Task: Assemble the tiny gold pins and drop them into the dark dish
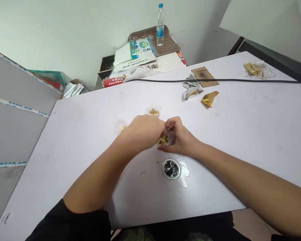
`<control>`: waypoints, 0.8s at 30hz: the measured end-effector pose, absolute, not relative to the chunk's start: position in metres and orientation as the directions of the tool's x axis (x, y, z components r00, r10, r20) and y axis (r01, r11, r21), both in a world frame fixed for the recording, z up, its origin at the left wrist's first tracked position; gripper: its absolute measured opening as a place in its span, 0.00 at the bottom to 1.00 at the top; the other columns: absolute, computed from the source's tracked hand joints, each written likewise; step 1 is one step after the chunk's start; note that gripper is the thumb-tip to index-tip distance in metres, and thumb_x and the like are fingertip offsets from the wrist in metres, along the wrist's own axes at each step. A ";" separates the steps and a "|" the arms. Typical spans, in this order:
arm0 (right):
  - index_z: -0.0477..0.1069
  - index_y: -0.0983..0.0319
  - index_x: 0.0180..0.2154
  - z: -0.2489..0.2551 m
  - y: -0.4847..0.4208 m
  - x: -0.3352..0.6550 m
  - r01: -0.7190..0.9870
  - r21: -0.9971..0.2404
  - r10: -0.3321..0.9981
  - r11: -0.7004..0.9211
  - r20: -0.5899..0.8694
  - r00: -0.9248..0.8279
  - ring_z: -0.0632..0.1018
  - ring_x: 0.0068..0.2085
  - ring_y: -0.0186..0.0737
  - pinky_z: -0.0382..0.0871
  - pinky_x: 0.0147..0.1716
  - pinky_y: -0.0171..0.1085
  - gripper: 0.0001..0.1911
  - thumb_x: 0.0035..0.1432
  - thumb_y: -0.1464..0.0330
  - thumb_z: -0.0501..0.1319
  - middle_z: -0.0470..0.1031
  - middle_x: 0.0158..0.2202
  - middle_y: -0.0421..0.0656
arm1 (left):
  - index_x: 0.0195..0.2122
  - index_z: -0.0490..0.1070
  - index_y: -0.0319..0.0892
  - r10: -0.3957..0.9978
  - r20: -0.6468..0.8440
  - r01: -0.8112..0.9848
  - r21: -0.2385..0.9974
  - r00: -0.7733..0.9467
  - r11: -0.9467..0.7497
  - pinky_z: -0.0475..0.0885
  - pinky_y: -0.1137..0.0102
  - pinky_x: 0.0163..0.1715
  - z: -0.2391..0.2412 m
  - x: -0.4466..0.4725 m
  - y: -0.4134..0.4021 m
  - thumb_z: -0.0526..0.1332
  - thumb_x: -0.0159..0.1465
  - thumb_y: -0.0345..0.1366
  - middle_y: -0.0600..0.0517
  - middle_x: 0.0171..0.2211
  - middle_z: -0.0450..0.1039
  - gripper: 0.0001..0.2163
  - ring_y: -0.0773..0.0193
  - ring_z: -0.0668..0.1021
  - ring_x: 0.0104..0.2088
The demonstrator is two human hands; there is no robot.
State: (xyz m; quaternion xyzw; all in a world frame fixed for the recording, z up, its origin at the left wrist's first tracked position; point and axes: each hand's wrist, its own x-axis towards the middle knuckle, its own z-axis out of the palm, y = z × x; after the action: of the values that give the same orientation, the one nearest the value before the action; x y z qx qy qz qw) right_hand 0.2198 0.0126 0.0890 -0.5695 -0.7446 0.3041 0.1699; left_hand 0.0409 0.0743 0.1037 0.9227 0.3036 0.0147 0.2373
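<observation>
My left hand (pixel 142 132) and my right hand (pixel 180 135) meet over the middle of the white table (pixel 253 134). Both have their fingers curled and pinched together. Between them sits a small clear bag or cup of tiny gold metal parts (pixel 163 139), and both hands appear to touch it. The right hand holds its clear rim; what the left fingertips pinch is hidden. Another small heap of gold parts (pixel 154 111) lies just beyond the hands, and a smaller one (pixel 122 128) lies to the left. A round clear lid or dish of dark silvery bits (pixel 171 168) sits nearer to me.
A black cable (pixel 215 80) crosses the far side of the table. Beside it lie a silver foil pouch (pixel 190 89), a gold foil pouch (pixel 209 98), a brown card (pixel 205 76) and a clear bag of gold bits (pixel 257 69). Beyond stands a cluttered stand with a water bottle (pixel 160 25).
</observation>
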 end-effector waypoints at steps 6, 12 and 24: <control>0.47 0.56 0.44 0.092 0.014 0.218 0.716 -0.691 0.941 0.096 -0.172 -0.292 0.74 0.32 0.36 0.66 0.28 0.34 0.36 0.43 0.68 0.72 0.70 0.34 0.37 | 0.30 0.75 0.38 0.599 -0.121 0.598 0.358 0.792 -0.717 0.63 0.71 0.26 0.104 0.054 0.063 0.65 0.52 0.23 0.48 0.24 0.71 0.06 0.59 0.75 0.28; 0.49 0.56 0.45 0.096 0.014 0.217 0.755 -0.643 0.935 0.130 -0.174 -0.310 0.74 0.32 0.37 0.63 0.27 0.32 0.36 0.42 0.70 0.72 0.71 0.34 0.38 | 0.30 0.75 0.38 0.582 -0.117 0.582 0.342 0.805 -0.737 0.61 0.70 0.22 0.106 0.058 0.055 0.63 0.52 0.22 0.48 0.24 0.71 0.06 0.59 0.74 0.26; 0.51 0.56 0.50 0.095 0.016 0.221 0.799 -0.572 0.931 0.185 -0.160 -0.330 0.77 0.35 0.42 0.67 0.28 0.34 0.38 0.42 0.67 0.72 0.76 0.39 0.42 | 0.30 0.75 0.39 0.554 -0.154 0.568 0.368 0.818 -0.736 0.60 0.70 0.24 0.107 0.060 0.061 0.61 0.53 0.22 0.49 0.29 0.74 0.07 0.60 0.75 0.27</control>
State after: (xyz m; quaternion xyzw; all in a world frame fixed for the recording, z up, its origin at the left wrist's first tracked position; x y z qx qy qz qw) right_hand 0.2211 0.0164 0.0948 -0.5679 -0.7613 0.2918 0.1128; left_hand 0.0603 0.0610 0.1075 0.9316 0.3010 -0.0168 0.2031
